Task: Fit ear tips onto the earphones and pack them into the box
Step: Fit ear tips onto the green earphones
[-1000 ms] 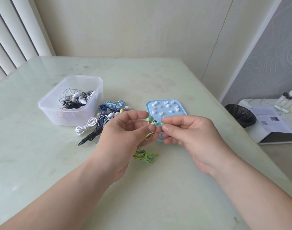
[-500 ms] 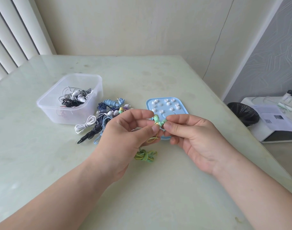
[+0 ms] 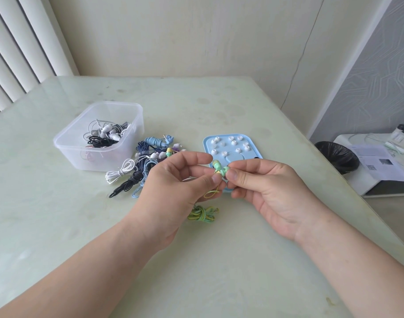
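Note:
My left hand [image 3: 173,187] pinches a green earphone bud [image 3: 217,165] above the table, and its yellow-green cord hangs down to a knotted bundle [image 3: 202,214] on the table. My right hand [image 3: 267,187] pinches the second green bud [image 3: 225,172] right beside the first, thumb and forefinger touching it. Behind the hands lies a light blue tray [image 3: 207,143] with several white ear tips [image 3: 233,143]. A clear plastic box [image 3: 104,157] at the left holds several coiled white and black earphones [image 3: 106,135].
A pile of coiled earphones [image 3: 141,166] in white, black, blue and purple lies between the box and the tray. The pale green table [image 3: 219,271] ends at the right; beyond its edge are a black bin [image 3: 336,157] and a low white stand with papers [image 3: 380,164].
The hands have drawn closer so the two green buds now sit together between the fingertips. The view has shifted slightly.

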Action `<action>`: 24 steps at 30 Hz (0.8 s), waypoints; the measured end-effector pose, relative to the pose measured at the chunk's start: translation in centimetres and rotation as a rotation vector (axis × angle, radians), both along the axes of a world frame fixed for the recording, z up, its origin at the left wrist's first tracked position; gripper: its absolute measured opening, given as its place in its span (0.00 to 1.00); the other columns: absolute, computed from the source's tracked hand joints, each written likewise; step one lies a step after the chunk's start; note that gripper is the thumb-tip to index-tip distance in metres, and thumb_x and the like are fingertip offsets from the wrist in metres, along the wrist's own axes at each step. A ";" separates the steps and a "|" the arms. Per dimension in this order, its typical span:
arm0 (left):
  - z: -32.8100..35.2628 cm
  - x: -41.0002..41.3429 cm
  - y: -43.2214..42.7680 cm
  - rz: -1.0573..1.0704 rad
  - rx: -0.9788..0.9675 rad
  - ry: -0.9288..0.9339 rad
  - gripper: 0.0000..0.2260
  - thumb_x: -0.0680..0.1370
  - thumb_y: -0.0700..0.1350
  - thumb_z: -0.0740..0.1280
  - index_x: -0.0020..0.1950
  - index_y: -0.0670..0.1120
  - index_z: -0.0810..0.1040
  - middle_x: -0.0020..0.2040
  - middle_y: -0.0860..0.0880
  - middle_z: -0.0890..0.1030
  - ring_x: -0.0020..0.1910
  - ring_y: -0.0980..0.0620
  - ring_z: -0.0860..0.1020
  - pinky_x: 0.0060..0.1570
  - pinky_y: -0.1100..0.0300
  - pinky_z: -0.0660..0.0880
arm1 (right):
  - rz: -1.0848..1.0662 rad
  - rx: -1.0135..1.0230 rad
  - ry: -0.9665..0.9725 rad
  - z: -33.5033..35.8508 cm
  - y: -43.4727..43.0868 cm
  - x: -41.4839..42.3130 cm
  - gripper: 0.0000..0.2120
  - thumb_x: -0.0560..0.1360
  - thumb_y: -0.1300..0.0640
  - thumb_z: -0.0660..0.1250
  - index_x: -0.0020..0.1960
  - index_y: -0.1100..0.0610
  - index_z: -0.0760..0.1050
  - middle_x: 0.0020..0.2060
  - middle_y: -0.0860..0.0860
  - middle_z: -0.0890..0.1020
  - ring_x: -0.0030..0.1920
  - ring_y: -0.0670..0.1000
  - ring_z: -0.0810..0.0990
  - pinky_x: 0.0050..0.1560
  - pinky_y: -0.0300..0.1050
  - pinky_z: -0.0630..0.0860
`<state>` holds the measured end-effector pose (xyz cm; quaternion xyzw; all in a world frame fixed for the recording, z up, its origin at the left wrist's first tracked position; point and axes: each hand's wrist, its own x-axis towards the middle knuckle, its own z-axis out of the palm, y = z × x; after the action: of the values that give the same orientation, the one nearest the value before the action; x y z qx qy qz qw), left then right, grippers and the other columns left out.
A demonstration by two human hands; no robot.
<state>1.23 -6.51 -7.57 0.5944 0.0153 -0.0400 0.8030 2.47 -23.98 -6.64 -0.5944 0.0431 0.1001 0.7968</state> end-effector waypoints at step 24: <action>0.0 0.0 0.0 0.050 -0.052 -0.013 0.10 0.76 0.30 0.72 0.55 0.40 0.79 0.44 0.40 0.86 0.43 0.43 0.86 0.50 0.50 0.83 | -0.072 -0.011 -0.082 -0.9 1.2 -0.6 0.04 0.73 0.65 0.74 0.48 0.63 0.85 0.43 0.63 0.87 0.44 0.56 0.86 0.44 0.45 0.81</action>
<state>1.18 -6.50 -7.59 0.5730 0.0239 -0.0164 0.8190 1.88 -22.77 -7.54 -0.6005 0.0324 0.0467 0.7976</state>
